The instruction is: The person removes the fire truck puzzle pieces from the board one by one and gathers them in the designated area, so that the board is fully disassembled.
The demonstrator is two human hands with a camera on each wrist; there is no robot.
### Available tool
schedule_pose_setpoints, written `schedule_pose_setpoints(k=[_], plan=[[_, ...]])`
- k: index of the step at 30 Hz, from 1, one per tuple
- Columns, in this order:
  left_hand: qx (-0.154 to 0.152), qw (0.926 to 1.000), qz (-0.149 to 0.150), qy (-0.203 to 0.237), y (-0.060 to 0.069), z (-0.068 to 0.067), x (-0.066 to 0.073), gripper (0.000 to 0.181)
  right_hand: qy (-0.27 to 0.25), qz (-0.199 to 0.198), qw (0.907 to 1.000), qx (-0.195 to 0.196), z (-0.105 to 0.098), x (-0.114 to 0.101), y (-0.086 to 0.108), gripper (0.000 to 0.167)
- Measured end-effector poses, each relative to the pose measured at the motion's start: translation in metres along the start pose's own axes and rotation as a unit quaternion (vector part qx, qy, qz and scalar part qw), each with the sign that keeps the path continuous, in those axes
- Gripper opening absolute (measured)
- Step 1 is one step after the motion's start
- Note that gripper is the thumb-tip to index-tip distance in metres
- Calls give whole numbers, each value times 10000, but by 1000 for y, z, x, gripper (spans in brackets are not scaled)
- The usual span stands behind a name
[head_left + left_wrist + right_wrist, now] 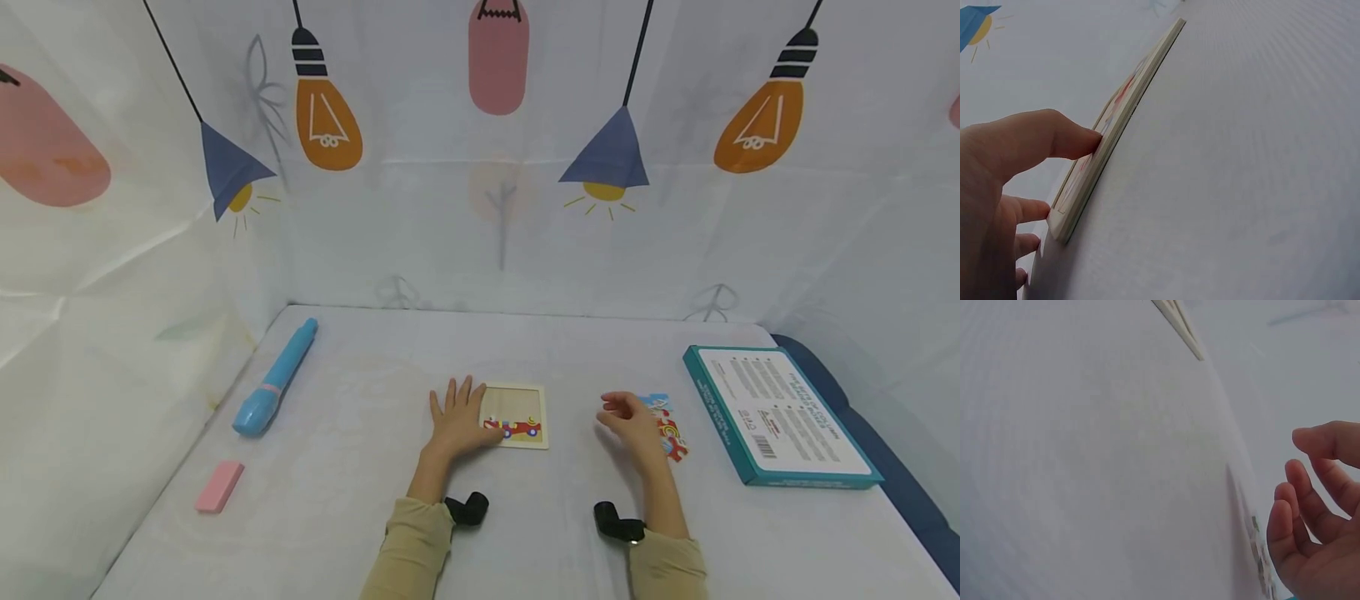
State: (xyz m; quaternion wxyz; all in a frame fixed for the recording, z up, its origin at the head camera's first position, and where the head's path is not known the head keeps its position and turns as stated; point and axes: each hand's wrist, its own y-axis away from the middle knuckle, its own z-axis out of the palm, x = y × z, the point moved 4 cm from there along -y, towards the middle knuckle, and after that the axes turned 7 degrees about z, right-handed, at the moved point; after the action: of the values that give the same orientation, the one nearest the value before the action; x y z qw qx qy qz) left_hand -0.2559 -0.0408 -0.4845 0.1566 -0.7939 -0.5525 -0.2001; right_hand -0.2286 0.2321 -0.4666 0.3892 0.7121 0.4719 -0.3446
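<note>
A small square wooden puzzle tray [544,417] lies on the table, with a red car strip [522,429] along the lower part of its inside. My left hand [456,429] is spread at its left side, fingers straight. In the left wrist view, the thumb [1072,139] presses on the tray's rim and another finger touches its corner. My right hand [636,429] hovers right of the tray with loosely bent fingers [1300,475] and nothing held. Partly hidden under it lie colourful puzzle pieces [672,437], red and blue.
A teal-edged box [787,417] with printed text lies at the right. On the left are a blue pen-shaped device [277,375] and a pink block [220,487]. White cloth walls with lamp prints [611,154] stand behind and beside the table.
</note>
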Motion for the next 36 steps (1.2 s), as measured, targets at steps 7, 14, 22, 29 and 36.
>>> schedule_pose_setpoints(k=[7,14,22,29,36], plan=[[22,9999,-44,-161,0,1,3,83,-103,-135,9995,-267,23,-11,1,32],[102,9994,-98,-319,0,0,6,87,-71,-454,9979,-467,46,-21,3,28],[157,9980,-159,-594,-3,8,2,89,797,-906,9899,-745,70,-30,11,28],[210,9972,-151,-704,-4,10,1,91,2146,-1226,9660,-763,82,-34,15,36],[199,9977,-193,-617,-5,10,1,91,2013,-1280,9683,-735,84,-37,14,29]])
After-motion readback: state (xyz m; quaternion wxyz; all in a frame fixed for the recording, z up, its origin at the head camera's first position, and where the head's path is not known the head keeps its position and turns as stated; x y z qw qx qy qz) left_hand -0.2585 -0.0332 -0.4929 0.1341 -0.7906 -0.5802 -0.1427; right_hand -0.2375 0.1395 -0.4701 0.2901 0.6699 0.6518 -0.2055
